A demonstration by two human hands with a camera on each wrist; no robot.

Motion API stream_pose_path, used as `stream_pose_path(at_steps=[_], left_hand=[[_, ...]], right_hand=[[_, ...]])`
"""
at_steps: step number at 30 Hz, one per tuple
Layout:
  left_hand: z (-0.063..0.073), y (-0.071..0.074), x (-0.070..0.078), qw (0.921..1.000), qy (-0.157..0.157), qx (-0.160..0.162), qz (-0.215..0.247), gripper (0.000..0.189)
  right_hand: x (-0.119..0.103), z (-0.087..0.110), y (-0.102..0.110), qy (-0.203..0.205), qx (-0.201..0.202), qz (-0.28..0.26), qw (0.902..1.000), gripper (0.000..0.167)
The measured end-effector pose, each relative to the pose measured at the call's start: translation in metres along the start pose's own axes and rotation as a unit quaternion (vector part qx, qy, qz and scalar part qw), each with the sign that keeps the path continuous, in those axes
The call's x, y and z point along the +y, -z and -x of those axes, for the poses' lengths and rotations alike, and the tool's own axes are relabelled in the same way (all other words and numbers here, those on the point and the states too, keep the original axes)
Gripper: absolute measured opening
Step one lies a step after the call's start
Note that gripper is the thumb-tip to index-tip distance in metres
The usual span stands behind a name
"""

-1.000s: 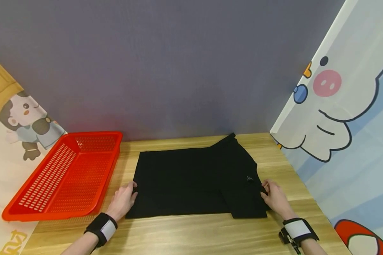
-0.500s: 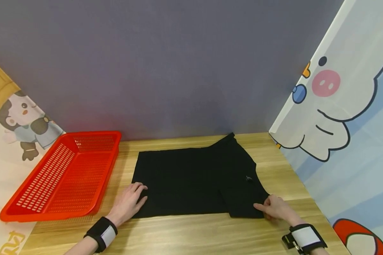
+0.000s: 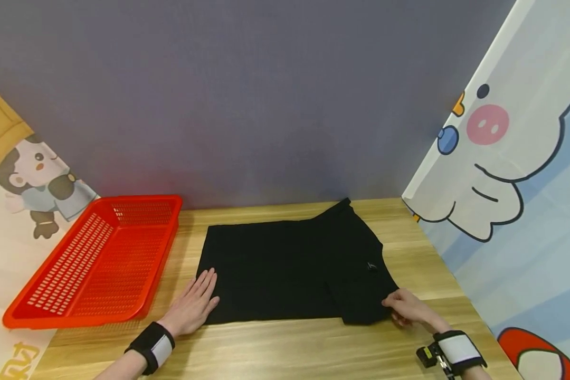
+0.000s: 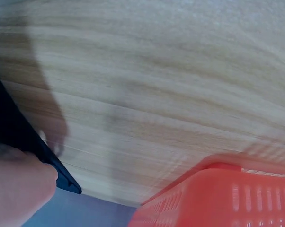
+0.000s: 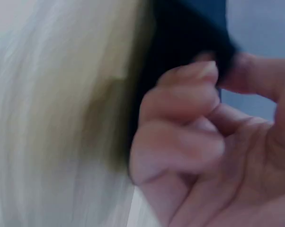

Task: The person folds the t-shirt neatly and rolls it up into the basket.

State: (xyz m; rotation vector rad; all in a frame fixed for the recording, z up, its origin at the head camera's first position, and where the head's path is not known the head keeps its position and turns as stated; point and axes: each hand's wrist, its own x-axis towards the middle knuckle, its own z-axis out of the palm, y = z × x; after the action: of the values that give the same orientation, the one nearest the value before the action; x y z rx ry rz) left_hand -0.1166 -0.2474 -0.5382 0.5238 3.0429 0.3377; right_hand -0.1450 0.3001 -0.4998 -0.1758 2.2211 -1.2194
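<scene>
A black shirt (image 3: pixel 275 269) lies folded lengthwise, with a small light mark near its right end and a narrow point at its upper right. My left hand (image 3: pixel 193 302) rests flat on its lower left edge, fingers straight. At the lower right, the thumb and fingers of my right hand (image 3: pixel 406 307) pinch the corner of the folded-over sleeve (image 3: pixel 361 298). The right wrist view shows curled fingers (image 5: pixel 180 101) with dark cloth between them and the thumb. In the left wrist view, part of the hand (image 4: pixel 19 189) overlaps the shirt's dark edge (image 4: pixel 19 127).
A red plastic basket (image 3: pixel 119 264) with slotted sides stands on the left of the wooden table (image 3: pixel 266 348). Behind the table rises a grey panel (image 3: pixel 247 105). Cartoon-printed sheets (image 3: pixel 508 174) flank both sides.
My left hand has moved from gripping the left edge to lying flat on the cloth. My right hand has shifted down to the sleeve's corner, which is now slightly lifted.
</scene>
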Motion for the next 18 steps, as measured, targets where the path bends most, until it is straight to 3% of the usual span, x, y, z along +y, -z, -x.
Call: stream_pose_path(at_steps=[4, 7, 9, 11, 15, 18], left_hand=[[-0.001, -0.011, -0.007, 0.9999, -0.001, 0.015, 0.006, 0.067], [-0.002, -0.013, -0.008, 0.9999, 0.005, 0.009, 0.013, 0.070], [-0.002, -0.014, -0.008, 0.9998, 0.010, 0.002, 0.019, 0.070], [-0.002, -0.013, -0.008, 0.9997, 0.014, -0.005, 0.022, 0.071], [-0.003, -0.013, -0.007, 0.9996, 0.018, -0.011, 0.017, 0.070], [-0.003, -0.013, -0.007, 0.9997, 0.017, -0.010, 0.014, 0.069]], right_hand=[[-0.011, -0.005, 0.005, 0.012, -0.005, -0.140, 0.9901, 0.033], [-0.018, -0.015, 0.007, 0.037, -0.001, -0.241, 0.9697, 0.033], [-0.022, -0.024, 0.006, 0.047, 0.006, -0.311, 0.9492, 0.028], [-0.026, -0.034, 0.004, 0.052, 0.011, -0.379, 0.9237, 0.022], [-0.030, -0.054, 0.000, 0.062, 0.011, -0.503, 0.8618, 0.019], [-0.030, -0.068, -0.003, 0.063, 0.004, -0.591, 0.8044, 0.025]])
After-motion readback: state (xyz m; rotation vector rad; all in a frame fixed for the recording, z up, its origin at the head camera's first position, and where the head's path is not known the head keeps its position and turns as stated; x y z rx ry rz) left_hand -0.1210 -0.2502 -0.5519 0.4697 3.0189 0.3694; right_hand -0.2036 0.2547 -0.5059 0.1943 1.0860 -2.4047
